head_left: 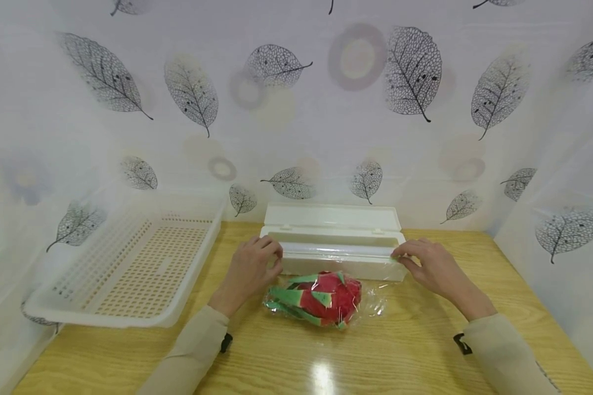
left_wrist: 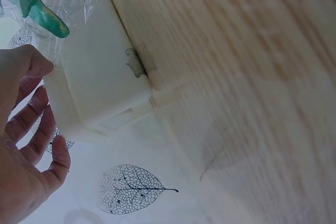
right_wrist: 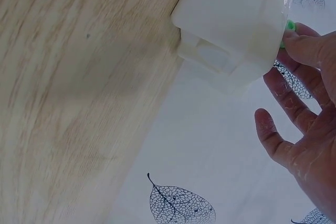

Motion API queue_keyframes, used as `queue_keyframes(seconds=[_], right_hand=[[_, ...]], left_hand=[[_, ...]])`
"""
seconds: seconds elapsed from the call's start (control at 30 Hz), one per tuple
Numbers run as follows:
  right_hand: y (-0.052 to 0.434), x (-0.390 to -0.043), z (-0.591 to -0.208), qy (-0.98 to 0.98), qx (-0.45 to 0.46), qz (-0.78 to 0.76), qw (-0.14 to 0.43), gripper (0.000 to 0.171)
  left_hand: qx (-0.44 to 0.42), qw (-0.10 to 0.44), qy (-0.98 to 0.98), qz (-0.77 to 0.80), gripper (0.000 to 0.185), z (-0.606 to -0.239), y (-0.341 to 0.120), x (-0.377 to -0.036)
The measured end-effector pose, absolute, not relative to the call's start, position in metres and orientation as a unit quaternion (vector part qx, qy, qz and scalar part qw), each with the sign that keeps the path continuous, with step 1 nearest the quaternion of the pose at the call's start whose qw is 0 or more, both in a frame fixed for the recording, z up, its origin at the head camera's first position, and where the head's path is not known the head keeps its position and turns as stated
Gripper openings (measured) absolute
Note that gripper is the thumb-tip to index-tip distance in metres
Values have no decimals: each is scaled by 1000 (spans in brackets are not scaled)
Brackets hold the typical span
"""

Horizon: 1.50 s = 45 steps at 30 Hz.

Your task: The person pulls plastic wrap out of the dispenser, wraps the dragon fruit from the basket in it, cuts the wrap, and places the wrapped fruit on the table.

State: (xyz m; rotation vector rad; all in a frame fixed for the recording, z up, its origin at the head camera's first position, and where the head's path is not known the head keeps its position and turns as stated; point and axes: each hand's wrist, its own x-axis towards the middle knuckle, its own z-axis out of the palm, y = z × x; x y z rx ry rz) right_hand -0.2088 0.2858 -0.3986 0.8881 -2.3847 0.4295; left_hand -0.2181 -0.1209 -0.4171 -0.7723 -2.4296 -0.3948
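**Clear film at the cutter box**

Clear cling film stretches across the mouth of a white dispenser box whose lid stands open at the back of the wooden surface. A red and green dragon fruit, already under a loose layer of film, lies just in front of the box, between the two forearms.

The left hand sits at the box's left end, thumb and fingertips pressed against its front corner; in the left wrist view the fingers lie fairly straight beside the box wall, resting rather than clutching. The right hand is at the right end, its thumb and forefinger pinching a small green part at the corner, seemingly the cutter's slider; the other fingers hang spread and relaxed below.

To do this step well, as I judge it, the left hand should hold the box steady against the surface so that it does not skid, while the right hand keeps its travel level along the slot, with the film kept taut so it parts cleanly instead of bunching.

Both forearms, in beige sleeves, reach forward and slightly inward, wrists low over the surface. A white perforated basket stands to the left, well apart from the fruit.
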Motion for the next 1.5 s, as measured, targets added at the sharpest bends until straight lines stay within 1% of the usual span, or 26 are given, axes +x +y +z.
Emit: queue_keyframes(seconds=[0.3,0.63,1.07,1.27,1.5], right_hand=[[286,-207,-402,-891,323,163,273,30],[286,-206,-403,-891,321,167,275,29],[285,-208,-402,-897,311,171,265,25],[285,-209,-402,-899,304,180,260,26],[286,-213,-399,-896,319,175,253,26]], left_hand=[[-290,263,-908,-152,4,-418,-121,-217],[-291,272,-904,-154,7,-419,-121,-217],[-286,268,-906,-160,1,-418,-121,-221],[-286,264,-907,-161,4,-417,-120,-225],[-282,261,-909,-159,8,-415,-119,-224]])
